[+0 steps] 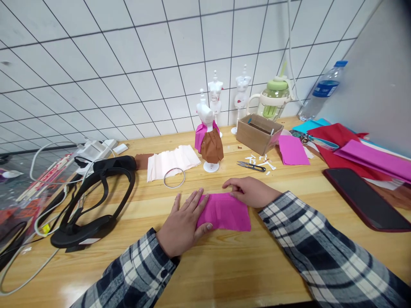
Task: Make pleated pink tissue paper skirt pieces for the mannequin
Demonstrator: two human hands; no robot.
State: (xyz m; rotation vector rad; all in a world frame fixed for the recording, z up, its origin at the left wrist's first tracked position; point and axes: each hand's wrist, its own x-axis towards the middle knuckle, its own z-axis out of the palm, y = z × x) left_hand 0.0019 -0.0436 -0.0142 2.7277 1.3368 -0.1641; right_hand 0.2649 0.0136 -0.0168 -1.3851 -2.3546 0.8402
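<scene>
Laying a flat, spread left hand [183, 223] over nine o'clock of magenta cloth [224, 213] on the desk [234, 267]; touching its one o'clock edge with a curled right hand [252, 191], unclear if pinching.

Foremost cloth [224, 212] lies on table [231, 265], nearest dress form [204, 114] behind. Snips [253, 166] lie right of form, before box [252, 136]; phone [366, 199] sits farther right.

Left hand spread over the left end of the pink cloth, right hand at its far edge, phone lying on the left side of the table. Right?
Wrong side for the phone: the head view shows it on the right side of the table. Left hand, right hand and pink cloth are as you said.
</scene>
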